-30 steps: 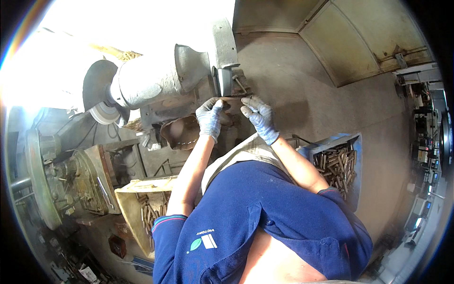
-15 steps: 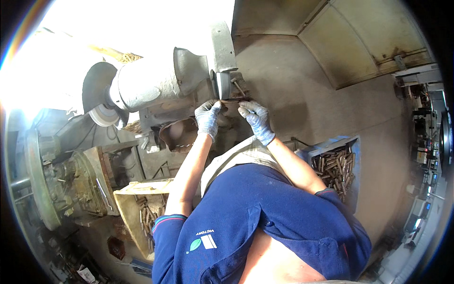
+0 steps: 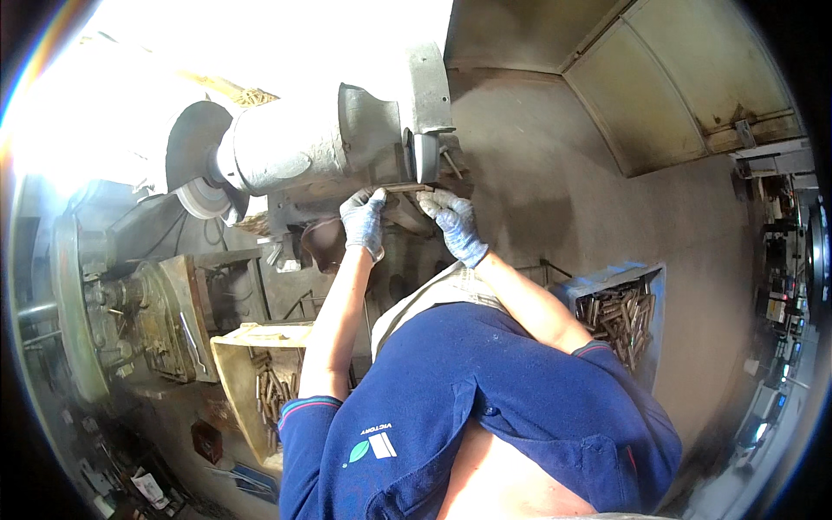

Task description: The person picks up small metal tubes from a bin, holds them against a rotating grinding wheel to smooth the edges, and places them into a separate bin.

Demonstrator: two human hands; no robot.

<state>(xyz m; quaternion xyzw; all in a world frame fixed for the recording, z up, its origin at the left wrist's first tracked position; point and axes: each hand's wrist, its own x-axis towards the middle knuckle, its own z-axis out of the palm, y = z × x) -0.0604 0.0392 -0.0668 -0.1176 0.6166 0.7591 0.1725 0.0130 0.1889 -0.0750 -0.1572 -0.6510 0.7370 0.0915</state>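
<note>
A short, thin metal bar (image 3: 404,188) lies crosswise between my gloved hands, just under the narrow rim of the grinding wheel (image 3: 425,160) at the right end of a bench grinder (image 3: 290,143). My left hand (image 3: 362,221) pinches its left end between thumb and fingers. At the other end, my right hand (image 3: 454,227) has its fingers closed on the bar, close below the wheel. Whether the bar touches the wheel I cannot tell. Both gloves are pale blue-grey and dirty at the fingertips.
A blue bin (image 3: 660,321) with many metal pieces stands to my right. On my left is a pale yellowish box (image 3: 234,394) of similar pieces. The grinder's other end carries a white wheel (image 3: 203,199) and a guard disc. Machinery (image 3: 147,321) stands far left; a metal cabinet (image 3: 685,82) rises back right.
Both hands have shifted left with the bar relative to the grinder, so my right hand is now just below the wheel. The view itself has moved slightly.
</note>
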